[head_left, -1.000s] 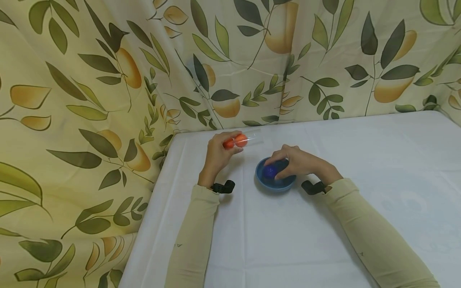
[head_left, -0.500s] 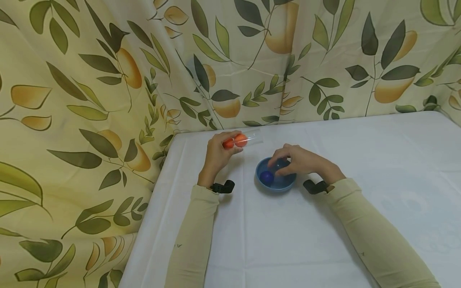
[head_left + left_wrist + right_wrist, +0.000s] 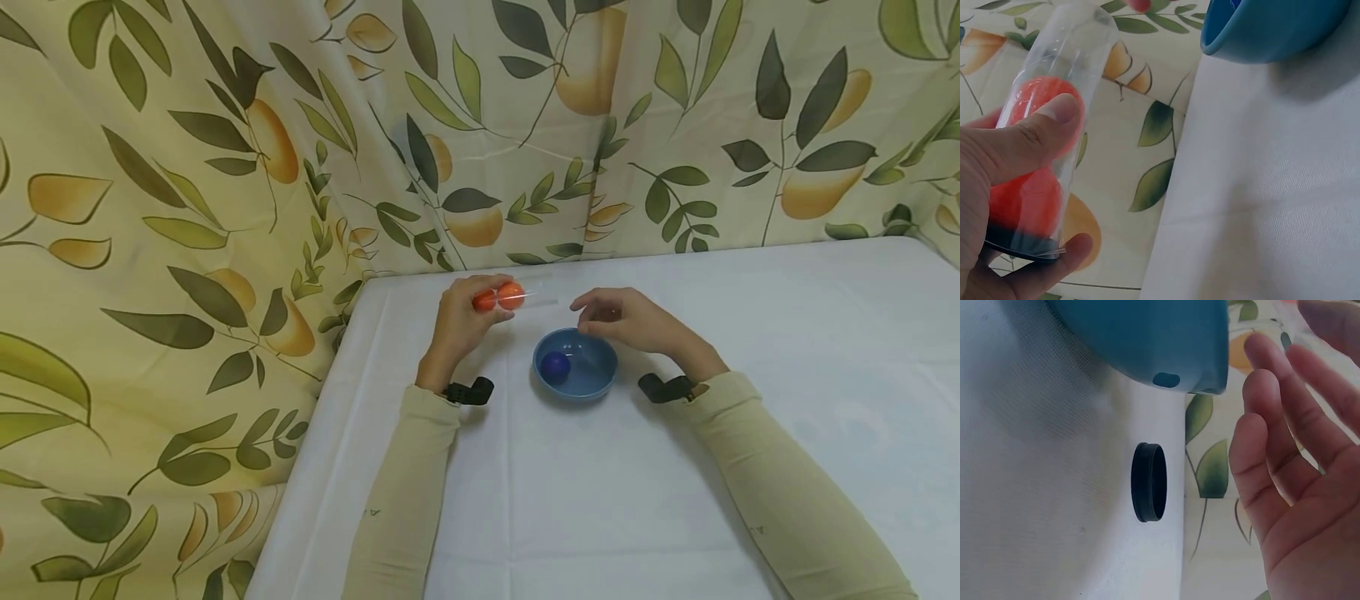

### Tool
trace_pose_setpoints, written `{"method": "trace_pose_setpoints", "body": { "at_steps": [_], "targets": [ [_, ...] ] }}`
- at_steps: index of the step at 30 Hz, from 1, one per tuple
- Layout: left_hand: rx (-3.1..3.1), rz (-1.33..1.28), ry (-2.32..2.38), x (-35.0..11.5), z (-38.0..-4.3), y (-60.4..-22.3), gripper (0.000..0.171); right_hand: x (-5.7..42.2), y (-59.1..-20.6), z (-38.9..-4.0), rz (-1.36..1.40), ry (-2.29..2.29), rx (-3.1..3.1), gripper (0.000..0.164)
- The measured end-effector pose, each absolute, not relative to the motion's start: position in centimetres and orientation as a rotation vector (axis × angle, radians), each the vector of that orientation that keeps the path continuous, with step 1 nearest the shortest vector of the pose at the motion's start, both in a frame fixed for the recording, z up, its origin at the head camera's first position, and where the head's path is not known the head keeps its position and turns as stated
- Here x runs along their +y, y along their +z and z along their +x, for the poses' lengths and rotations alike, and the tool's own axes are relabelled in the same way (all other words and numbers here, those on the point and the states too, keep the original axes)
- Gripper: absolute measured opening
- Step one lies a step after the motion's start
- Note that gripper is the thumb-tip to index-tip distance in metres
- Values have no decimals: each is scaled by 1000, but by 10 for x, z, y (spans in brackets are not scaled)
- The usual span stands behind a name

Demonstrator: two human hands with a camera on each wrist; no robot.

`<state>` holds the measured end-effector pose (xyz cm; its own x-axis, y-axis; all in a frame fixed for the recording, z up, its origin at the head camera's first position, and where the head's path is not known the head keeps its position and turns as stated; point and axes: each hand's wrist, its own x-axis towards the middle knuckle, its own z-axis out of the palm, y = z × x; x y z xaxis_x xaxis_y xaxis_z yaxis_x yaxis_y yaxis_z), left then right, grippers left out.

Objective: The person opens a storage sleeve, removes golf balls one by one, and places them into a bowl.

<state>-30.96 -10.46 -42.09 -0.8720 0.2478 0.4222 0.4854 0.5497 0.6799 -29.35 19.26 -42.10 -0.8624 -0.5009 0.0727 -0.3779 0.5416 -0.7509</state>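
Note:
My left hand (image 3: 459, 323) grips a clear plastic tube (image 3: 1082, 40), tilted sideways above the white table. Two orange-red balls (image 3: 512, 296) sit inside it, and a black base (image 3: 1025, 249) closes its lower end in the left wrist view. A blue bowl (image 3: 596, 379) stands between my hands, with one dark blue ball (image 3: 555, 367) lying at its left side. Over the bowl's far right rim hovers my right hand (image 3: 637, 321), fingers loosely bent and holding nothing. In the right wrist view a black ring-shaped cap (image 3: 1142, 482) lies on the tablecloth near the bowl; the head view hides it.
A white cloth covers the table (image 3: 570, 500). Behind and to the left hangs a leaf-patterned curtain (image 3: 480, 150), close to the tube. Both wrists wear a small black camera mount (image 3: 471, 392).
My right hand has let go of the blue ball, which stays in the bowl, and has lifted up and away to the right. The left hand with the tube has barely moved.

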Motion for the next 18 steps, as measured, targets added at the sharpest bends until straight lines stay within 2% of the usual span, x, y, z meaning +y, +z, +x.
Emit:
{"method": "trace_pose_setpoints", "body": {
  "at_steps": [12,18],
  "targets": [
    [-2569,-692,-1064,-94,-303,-414,53,189,-425,-296,-737,-1365,2562,53],
    [-2583,-724,-1016,-89,-301,-413,52,186,-421,-295,-713,-1395,2533,55]
  ]
}}
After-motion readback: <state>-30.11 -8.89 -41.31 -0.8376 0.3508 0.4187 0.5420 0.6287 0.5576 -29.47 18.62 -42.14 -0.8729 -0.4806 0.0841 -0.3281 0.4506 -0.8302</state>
